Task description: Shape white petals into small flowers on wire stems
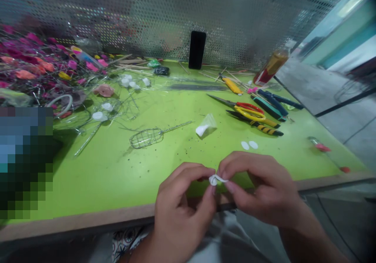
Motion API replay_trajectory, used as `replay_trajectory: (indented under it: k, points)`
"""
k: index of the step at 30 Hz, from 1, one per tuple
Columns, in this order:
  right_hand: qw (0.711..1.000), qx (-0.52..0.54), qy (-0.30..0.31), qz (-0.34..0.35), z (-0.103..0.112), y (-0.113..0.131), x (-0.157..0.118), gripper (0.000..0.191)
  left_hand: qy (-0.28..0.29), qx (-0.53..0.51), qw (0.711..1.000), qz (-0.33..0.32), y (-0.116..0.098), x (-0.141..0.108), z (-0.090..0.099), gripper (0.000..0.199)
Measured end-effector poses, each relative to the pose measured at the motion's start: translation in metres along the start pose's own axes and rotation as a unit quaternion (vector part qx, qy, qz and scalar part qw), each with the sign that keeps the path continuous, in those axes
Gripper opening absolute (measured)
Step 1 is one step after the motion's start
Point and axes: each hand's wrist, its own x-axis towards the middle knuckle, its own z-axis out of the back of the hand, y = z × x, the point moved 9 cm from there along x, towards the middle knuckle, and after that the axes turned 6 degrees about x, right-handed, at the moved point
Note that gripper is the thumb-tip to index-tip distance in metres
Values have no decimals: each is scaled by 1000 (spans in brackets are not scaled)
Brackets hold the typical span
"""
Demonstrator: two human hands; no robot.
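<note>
Between my two hands, just above the table's front edge, is a small curled white piece, perhaps a petal; its material cannot be told. My left hand pinches its rolled end between thumb and fingertips. My right hand pinches the flatter tail on the other side. Beyond my right hand lie two flat white ovals side by side. A crumpled clear plastic bag with something white in it sits farther up the table. To its left lies a racket-shaped wire frame with a twisted handle.
Scissors, pliers and a yellow cutter lie at the right, near a bottle. A phone leans against the perforated metal panel. Pink and orange craft pieces crowd the left. The green table has a brown front edge.
</note>
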Motion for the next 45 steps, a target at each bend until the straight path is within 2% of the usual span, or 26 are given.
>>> replay_trajectory:
  k: [6,9,12,17,22,26,29,36,40,45]
  points:
    - [997,63,-3,-34,-2,-10,-2,18,4,-10,1000,5,1,-1,-1,22]
    - [997,52,-21,-43,1,-12,-5,21,2,-9,1000,11,1,0,-1,20]
    - [998,30,-35,-32,3,-8,-5,28,1,-1,1000,15,2,0,-1,18]
    - [999,29,-45,-7,-2,-3,-2,16,-4,13,1000,9,0,1,0,18]
    - [993,72,-65,-62,-6,-13,-6,9,-8,6,1000,4,-1,1,1,21]
    - [977,155,-60,-130,-11,-25,-12,8,-15,8,1000,-11,-3,2,3,24]
    - [966,202,-63,-151,-13,-29,-15,9,-15,2,1000,-21,-4,2,3,27]
    - [967,220,-50,-113,-14,-26,-11,25,-13,-27,1000,10,3,1,2,27]
    - [971,210,-61,-92,-12,-23,-9,26,-29,-36,999,20,6,0,4,25]
    - [967,218,-80,-102,-10,-24,-11,25,-25,-40,999,9,4,-3,4,31]
